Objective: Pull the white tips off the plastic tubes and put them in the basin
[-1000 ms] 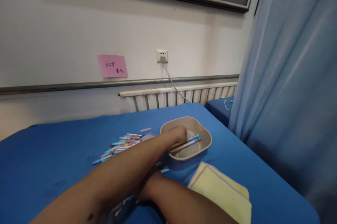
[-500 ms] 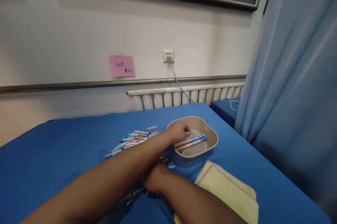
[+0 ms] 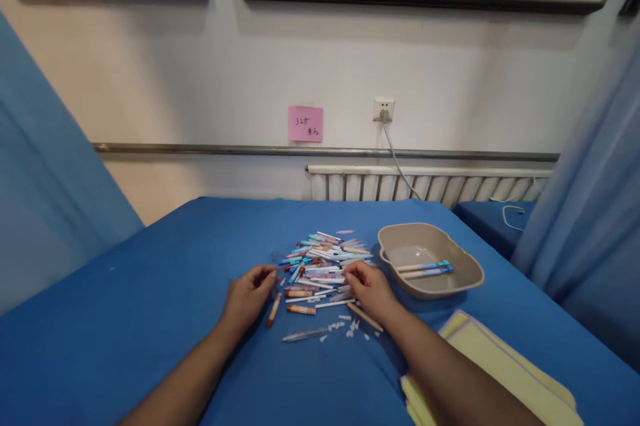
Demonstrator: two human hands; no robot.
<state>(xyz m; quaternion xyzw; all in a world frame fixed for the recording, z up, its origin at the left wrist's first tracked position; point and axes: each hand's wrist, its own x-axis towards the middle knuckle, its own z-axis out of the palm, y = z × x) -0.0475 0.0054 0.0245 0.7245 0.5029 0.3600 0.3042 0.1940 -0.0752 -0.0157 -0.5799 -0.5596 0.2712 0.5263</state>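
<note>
On the blue cloth lies a loose pile of pen parts (image 3: 325,269): white rods, clear tubes, blue and orange-brown pieces. My left hand (image 3: 253,293) is at the pile's left edge, loosely curled, thumb and forefinger slightly apart, nothing visible between them. At its right edge is my right hand (image 3: 373,289), fingers bent inward over the parts; whatever its fingertips hold is hidden. Two assembled pens (image 3: 425,271) with blue ends rest inside a beige basin (image 3: 473,273), right of the pile. Small white tips (image 3: 350,329) and a clear tube (image 3: 305,335) lie in front.
A folded yellow cloth (image 3: 505,359) lies under and beside my right forearm. Behind the blue-covered table (image 3: 170,293) stand a white radiator (image 3: 385,184) and a wall socket (image 3: 384,110) with a cable. Blue curtains (image 3: 590,213) hang on both sides.
My left hand has left the basin, where the two pens lie, and moved left to the pile. My arms have uncrossed. The right hand is now at the pile's right edge; the view has turned left.
</note>
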